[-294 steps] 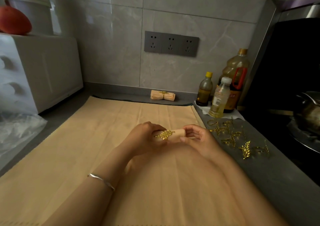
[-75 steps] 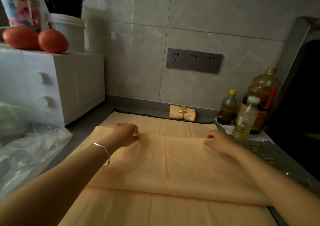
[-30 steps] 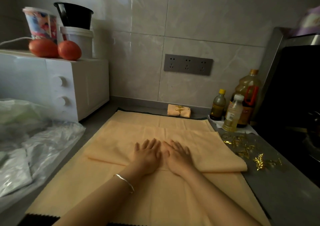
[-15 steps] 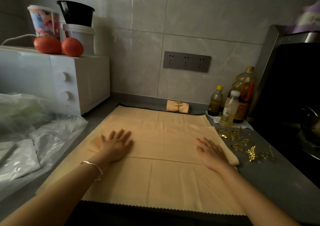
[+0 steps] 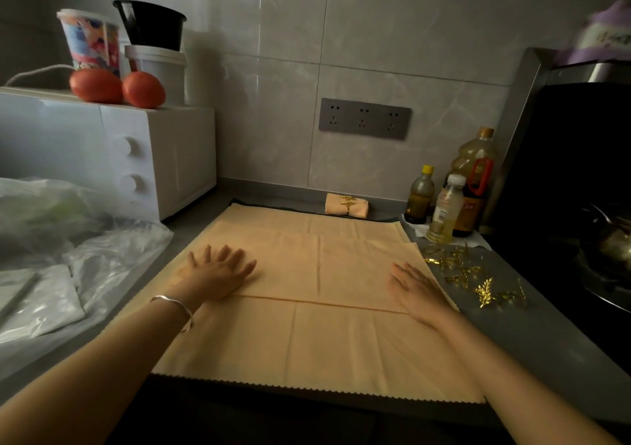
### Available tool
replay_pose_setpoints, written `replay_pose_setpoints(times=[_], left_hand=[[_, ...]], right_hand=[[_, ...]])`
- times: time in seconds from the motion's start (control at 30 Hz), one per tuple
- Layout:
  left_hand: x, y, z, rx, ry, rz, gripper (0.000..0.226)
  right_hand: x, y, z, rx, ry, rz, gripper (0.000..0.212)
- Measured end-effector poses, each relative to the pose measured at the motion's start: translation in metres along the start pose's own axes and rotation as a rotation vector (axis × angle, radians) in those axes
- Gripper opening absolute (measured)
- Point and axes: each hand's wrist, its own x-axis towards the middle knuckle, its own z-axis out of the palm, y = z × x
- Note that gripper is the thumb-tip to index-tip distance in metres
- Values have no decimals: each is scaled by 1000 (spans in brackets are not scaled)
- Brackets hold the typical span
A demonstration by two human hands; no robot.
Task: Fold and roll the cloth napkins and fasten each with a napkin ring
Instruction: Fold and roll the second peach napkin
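The folded napkin (image 5: 321,263), laid on a spread cloth (image 5: 307,349), is pressed flat by the left hand (image 5: 218,272) at its nine o'clock end and the right hand (image 5: 415,289) at three o'clock, fingers straight and apart. A rolled napkin (image 5: 346,204) is seen at twelve o'clock, and loose napkin rings (image 5: 471,277) are scattered at three o'clock.

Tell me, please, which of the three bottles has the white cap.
The pale front bottle; the small dark bottle wears a yellow cap, the large bottle a brown one.
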Motion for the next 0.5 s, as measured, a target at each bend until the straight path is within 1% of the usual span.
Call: replay_pose_setpoints(times=[0.07,0.1,0.17,0.2,0.3,0.4,0.5], left_hand=[[-3,14,-4,3,-25,87,75],[-6,21,-7,-4,-74,154,83],[-14,36,-13,-64,-186,265,103],[-18,42,-15,-78,-218,304,103],[-24,51,-16,-7,-225,370,79],[-27,53,-16,68,-222,378,70],[-28,51,-15,77,-138,402,58]], right_hand=[[-7,-8,-5,72,-15,-94,53],[-12,-14,-8,105,-47,-146,54],[-22,-26,-11,109,-152,-235,57],[-26,-30,-11,69,-203,-268,58],[-34,-36,-12,-47,-247,-305,61],[-34,-36,-13,-92,-232,-306,59],[-31,-37,-12,-120,-154,-305,54]])
